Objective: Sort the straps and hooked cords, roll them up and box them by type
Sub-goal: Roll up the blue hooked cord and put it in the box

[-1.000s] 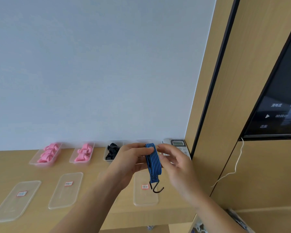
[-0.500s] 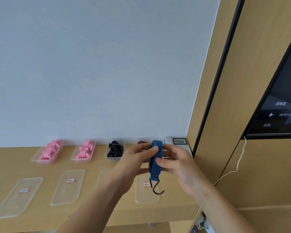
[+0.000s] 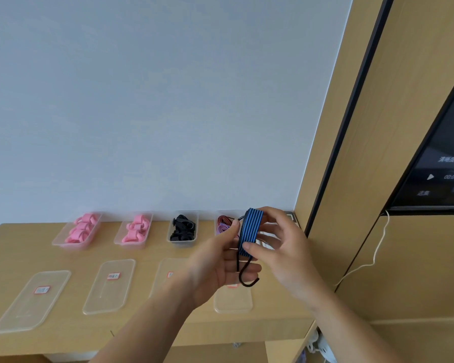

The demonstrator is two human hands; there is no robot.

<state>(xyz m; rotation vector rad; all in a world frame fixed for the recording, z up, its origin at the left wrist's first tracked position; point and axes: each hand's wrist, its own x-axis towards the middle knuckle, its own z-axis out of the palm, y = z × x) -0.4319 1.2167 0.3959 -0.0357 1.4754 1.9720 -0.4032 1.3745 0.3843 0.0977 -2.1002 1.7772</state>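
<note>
- The blue striped cord [image 3: 250, 233] is rolled into a flat bundle and is held in the air above the wooden table [image 3: 152, 334], in front of the row of boxes
- The right hand [image 3: 281, 247] grips the bundle, with the thumb on its lower front and the fingers curled over its top and behind it
- The left hand [image 3: 220, 265] touches the left edge of the bundle with the thumb tip; its fingers lie loosely curved under the bundle
- A black hook [image 3: 248, 277] hangs from the bottom of the bundle, in front of the left fingers
- At the wall stand four clear boxes: two with pink rolls [image 3: 81, 229], one with black straps [image 3: 182, 229], and one with red and purple straps [image 3: 224, 224], partly hidden by the hands
- Four clear lids [image 3: 109, 286] with red labels lie flat on the table before the boxes
</note>
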